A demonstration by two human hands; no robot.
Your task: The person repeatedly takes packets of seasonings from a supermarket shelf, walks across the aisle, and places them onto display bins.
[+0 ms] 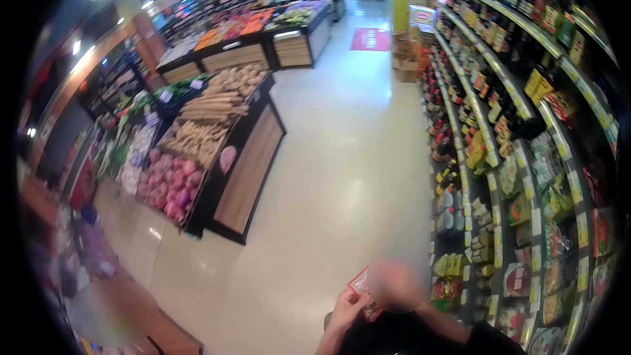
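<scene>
My left hand (pixel 348 309) is closed on a small red-and-white packet (pixel 359 281), with the thumb across its near side. Part of the packet, a red-edged strip, shows lower down between the hands. Close against the packet's right side is my right hand (pixel 394 284), coming in from a dark sleeve. A blur covers its fingers, so I cannot tell whether it grips the packet. Both hands are low in the view, in front of my dark clothing.
Shelves of bottles and packets (pixel 519 223) run along the right. At left stands a produce stand (pixel 243 177) with onions (pixel 167 184), ginger and potatoes. A wooden-topped counter (pixel 177 335) sits at lower left. Pale floor (pixel 328 190) runs between, towards a red floor mat (pixel 370 39).
</scene>
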